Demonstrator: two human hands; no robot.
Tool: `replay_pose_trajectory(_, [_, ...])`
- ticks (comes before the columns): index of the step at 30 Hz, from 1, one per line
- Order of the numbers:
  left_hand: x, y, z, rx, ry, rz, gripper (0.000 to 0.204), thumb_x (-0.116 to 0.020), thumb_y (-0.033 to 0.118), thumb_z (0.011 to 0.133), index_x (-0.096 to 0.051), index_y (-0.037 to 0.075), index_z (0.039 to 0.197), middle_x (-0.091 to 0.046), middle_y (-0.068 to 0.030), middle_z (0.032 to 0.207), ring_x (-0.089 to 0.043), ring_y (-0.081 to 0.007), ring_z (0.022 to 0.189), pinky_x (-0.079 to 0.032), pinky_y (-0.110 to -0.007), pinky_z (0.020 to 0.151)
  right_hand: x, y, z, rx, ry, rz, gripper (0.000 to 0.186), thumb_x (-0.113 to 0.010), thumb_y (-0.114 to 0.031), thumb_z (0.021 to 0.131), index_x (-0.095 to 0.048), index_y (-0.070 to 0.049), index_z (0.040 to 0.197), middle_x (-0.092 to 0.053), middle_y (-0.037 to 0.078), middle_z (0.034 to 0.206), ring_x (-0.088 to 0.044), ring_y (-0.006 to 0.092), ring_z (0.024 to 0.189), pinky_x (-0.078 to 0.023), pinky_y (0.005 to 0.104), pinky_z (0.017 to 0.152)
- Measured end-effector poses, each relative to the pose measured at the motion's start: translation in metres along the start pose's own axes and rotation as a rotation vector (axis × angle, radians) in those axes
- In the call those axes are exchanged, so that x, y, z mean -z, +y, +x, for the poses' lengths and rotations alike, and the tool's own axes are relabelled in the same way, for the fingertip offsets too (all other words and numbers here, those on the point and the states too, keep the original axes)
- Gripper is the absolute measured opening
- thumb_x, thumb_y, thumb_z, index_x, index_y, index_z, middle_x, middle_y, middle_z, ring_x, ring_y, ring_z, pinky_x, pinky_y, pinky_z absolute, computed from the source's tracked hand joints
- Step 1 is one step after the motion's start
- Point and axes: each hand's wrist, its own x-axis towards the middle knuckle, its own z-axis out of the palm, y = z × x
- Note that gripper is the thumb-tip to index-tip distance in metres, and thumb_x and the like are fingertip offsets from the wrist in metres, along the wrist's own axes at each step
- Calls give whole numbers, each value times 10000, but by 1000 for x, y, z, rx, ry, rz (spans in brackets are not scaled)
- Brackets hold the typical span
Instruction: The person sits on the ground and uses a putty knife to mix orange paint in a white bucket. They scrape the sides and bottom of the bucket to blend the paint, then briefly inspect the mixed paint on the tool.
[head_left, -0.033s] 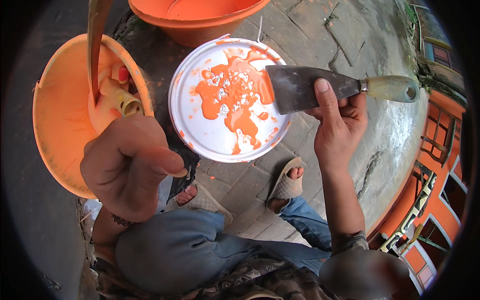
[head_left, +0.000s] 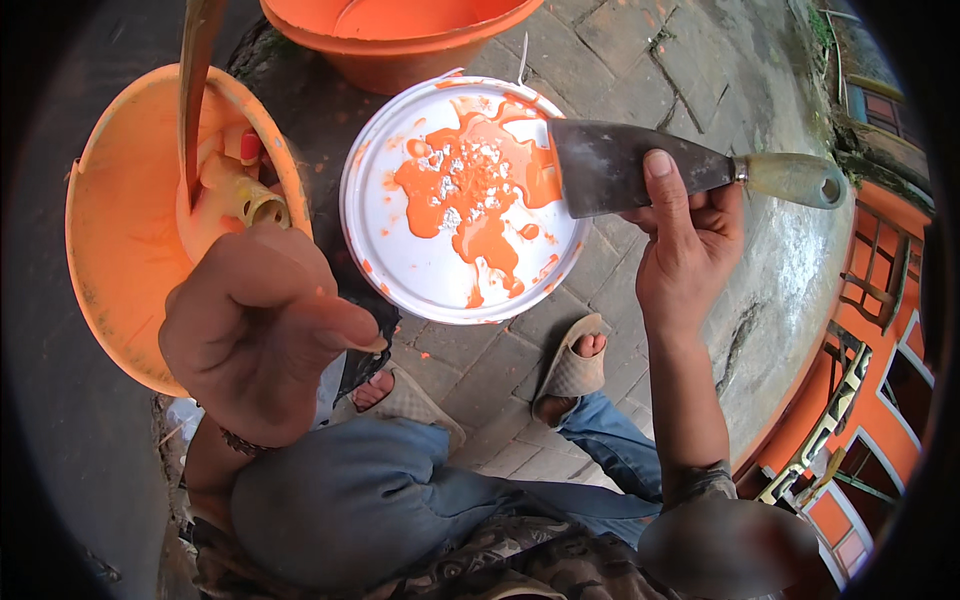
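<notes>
While the left hand [head_left: 255, 330] is hovering nearest the view, curled, I cannot tell whether it is gripping anything. The right hand [head_left: 688, 240] is pinching a scraper [head_left: 605, 168] by its blade, which is overlapping, in view, the right edge of a white lid [head_left: 415, 265] bearing spread orange paint [head_left: 470, 180]. The step seems to be handling the scraper; moving it is probably calling for a steady, level grip. Against the earlier frame, the blade is sitting slightly farther right. Beyond, an orange basin [head_left: 395, 50] is standing behind the lid.
</notes>
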Motion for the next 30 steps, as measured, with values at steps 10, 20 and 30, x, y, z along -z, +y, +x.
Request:
replay_pose_trajectory(10, [9, 1, -22, 56, -115, 272, 206, -774, 81, 855, -609, 32, 742, -534, -19, 585, -471, -117, 492, -357, -273, 472, -13, -5, 40, 30, -190, -43, 198, -725, -98, 929, -588, 24, 1002, -716, 88, 842, -685, 110, 720, -584, 254, 631])
replay_pose_trajectory(20, [6, -8, -18, 34, -121, 188, 386, -796, 107, 841, -496, 42, 607, -460, -22, 533, -395, -104, 460, -288, -286, 442, -30, -9, 48, 43, -338, -22, 235, -689, -78, 950, -589, 29, 1134, -726, 95, 937, -704, 135, 844, -600, 293, 726])
replay_pose_trajectory(30, [6, -7, -16, 93, -104, 219, 391, -788, 78, 847, -483, 44, 604, -424, 23, 515, -358, -30, 465, -267, -253, 422, -36, -18, 45, 47, -418, -49, 172, -701, -73, 943, -613, 20, 1059, -717, 60, 882, -664, 83, 766, -535, 240, 655])
